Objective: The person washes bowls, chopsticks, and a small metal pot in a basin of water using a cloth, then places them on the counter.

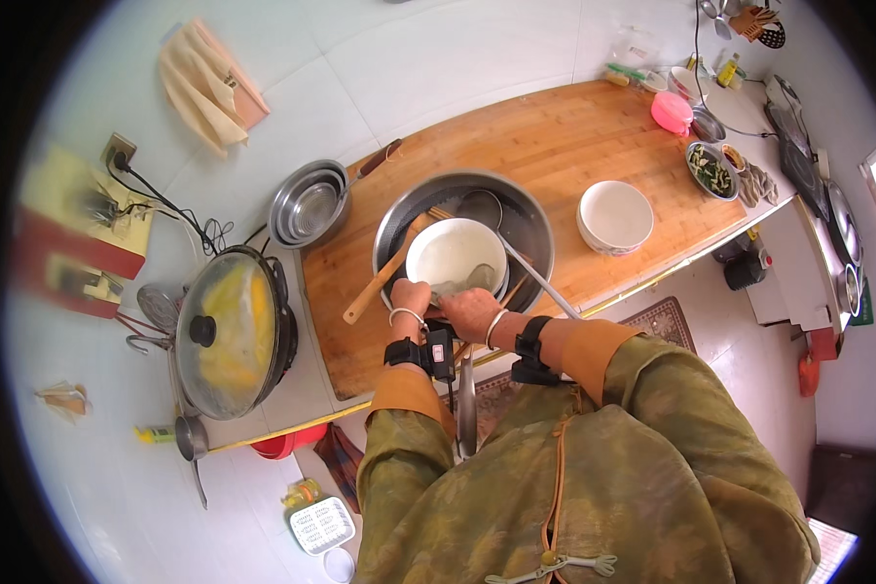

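A white bowl [454, 252] sits inside a large grey metal pan [539, 226], with the edge of another bowl showing beneath it. At its near-left rim is my left hand [411, 295], fingers curled over the edge. My right hand [473, 312] is closed on a greyish, wet-looking cloth [474, 281] at the near inner side of the same bowl. Part of the cloth is hidden under my fingers. Around the bowl, the pan holds a metal ladle [515, 252], a wooden spatula [379, 281] and some chopsticks [515, 290].
Right of the pan stand stacked white bowls [615, 215] on the wooden board [511, 142]. Nested metal pots [310, 204] are at the left. A glass-lidded electric pan [226, 332] holds yellow food. A dish of chopped greens [712, 171] and a pink container [671, 113] stand far right.
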The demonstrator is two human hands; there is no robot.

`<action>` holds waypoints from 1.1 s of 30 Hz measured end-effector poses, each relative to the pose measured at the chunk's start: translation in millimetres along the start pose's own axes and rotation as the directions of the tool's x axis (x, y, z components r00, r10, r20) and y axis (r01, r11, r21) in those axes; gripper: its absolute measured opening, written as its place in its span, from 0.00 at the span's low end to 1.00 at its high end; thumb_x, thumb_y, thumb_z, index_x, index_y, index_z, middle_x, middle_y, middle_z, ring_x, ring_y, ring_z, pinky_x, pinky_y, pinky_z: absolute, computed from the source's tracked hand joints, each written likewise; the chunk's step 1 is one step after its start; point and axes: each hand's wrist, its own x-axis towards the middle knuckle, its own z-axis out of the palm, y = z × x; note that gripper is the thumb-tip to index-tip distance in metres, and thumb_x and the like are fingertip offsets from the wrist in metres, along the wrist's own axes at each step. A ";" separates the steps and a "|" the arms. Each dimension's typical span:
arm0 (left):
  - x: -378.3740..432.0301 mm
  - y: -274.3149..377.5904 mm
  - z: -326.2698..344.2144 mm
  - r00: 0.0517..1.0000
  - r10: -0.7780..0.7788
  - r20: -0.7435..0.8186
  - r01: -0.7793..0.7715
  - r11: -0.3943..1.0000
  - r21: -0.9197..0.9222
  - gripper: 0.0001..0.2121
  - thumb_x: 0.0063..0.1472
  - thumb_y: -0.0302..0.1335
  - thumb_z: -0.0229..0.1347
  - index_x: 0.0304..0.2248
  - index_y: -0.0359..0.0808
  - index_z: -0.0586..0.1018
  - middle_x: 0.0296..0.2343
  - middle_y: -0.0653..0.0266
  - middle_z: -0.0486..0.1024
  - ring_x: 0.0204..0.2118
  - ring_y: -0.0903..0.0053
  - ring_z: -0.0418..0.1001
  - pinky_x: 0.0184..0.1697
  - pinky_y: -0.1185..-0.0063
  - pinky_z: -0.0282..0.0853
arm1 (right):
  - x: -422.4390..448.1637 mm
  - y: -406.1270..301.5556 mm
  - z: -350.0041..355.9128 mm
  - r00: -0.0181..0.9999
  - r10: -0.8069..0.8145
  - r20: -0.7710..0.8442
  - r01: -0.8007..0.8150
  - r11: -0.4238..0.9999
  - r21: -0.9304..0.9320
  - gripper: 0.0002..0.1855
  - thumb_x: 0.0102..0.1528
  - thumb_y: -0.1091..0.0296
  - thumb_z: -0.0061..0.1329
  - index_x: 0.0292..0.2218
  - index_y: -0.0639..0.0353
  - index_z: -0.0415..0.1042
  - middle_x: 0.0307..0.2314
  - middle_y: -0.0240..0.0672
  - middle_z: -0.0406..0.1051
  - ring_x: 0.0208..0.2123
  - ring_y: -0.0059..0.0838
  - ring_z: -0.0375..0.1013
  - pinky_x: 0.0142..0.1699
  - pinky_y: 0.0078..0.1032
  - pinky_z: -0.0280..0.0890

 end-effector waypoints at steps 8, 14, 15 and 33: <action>19.4 -13.6 9.7 0.998 -0.027 0.064 0.027 1.000 0.009 0.16 0.46 0.20 0.44 0.35 0.15 0.69 0.31 0.44 0.71 0.33 0.54 0.73 0.28 0.69 0.71 | -14.4 87.2 -33.6 0.874 -0.458 0.163 0.486 0.817 -0.310 0.04 0.42 0.70 0.48 0.25 0.55 0.67 0.23 0.35 0.71 0.30 0.37 0.72 0.36 0.31 0.66; -24.0 26.9 -19.1 0.928 -0.137 0.346 0.249 0.919 -0.306 0.18 0.50 0.17 0.39 0.43 0.19 0.65 0.39 0.44 0.67 0.36 0.49 0.72 0.29 0.61 0.77 | -12.0 83.9 -36.8 0.857 -0.514 0.035 0.499 0.811 -0.305 0.03 0.41 0.70 0.49 0.22 0.54 0.68 0.17 0.37 0.70 0.26 0.39 0.73 0.32 0.34 0.68; -26.9 30.0 -23.1 0.919 -0.127 0.374 0.267 0.897 -0.351 0.19 0.49 0.16 0.39 0.43 0.19 0.65 0.39 0.44 0.67 0.36 0.50 0.72 0.29 0.61 0.77 | -12.4 80.3 -40.9 0.857 -0.515 0.023 0.497 0.815 -0.298 0.03 0.40 0.70 0.49 0.22 0.54 0.68 0.17 0.36 0.70 0.26 0.39 0.73 0.32 0.34 0.68; -84.5 43.0 -36.0 0.889 0.113 0.445 0.244 0.705 -0.666 0.26 0.44 0.15 0.42 0.48 0.26 0.63 0.41 0.47 0.68 0.40 0.51 0.71 0.36 0.58 0.75 | 21.0 38.9 -85.5 0.813 -0.068 -0.578 0.033 0.997 -0.070 0.17 0.47 0.67 0.48 0.39 0.60 0.64 0.23 0.44 0.69 0.29 0.48 0.68 0.41 0.36 0.64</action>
